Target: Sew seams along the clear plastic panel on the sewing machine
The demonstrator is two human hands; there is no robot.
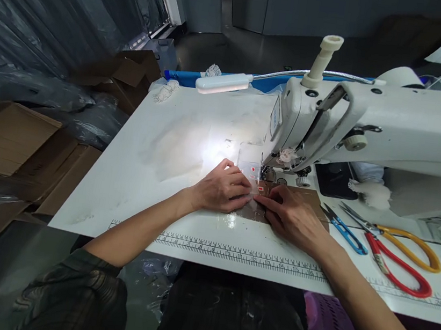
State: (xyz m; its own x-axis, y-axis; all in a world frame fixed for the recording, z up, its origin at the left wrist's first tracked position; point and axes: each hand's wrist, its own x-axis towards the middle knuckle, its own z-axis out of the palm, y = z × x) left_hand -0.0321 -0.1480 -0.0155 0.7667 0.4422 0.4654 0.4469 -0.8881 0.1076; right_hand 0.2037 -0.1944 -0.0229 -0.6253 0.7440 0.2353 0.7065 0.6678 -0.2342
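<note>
My left hand (223, 188) and my right hand (293, 213) lie side by side on the white table (156, 162), in front of the needle of a white sewing machine (371, 128). Both press down on a clear plastic piece (250, 161) with small red marks that lies over a brown panel (313, 199). The fingers of each hand are bent, their tips pinching the plastic near the presser foot. The needle area is partly hidden behind my fingers.
Blue snips (345, 233), yellow-handled scissors (409, 244) and red-handled scissors (398, 267) lie right of my right hand. A gooseneck lamp (223, 83) lights the table. A printed ruler (241, 253) runs along the front edge. Cardboard boxes (8, 142) stand left.
</note>
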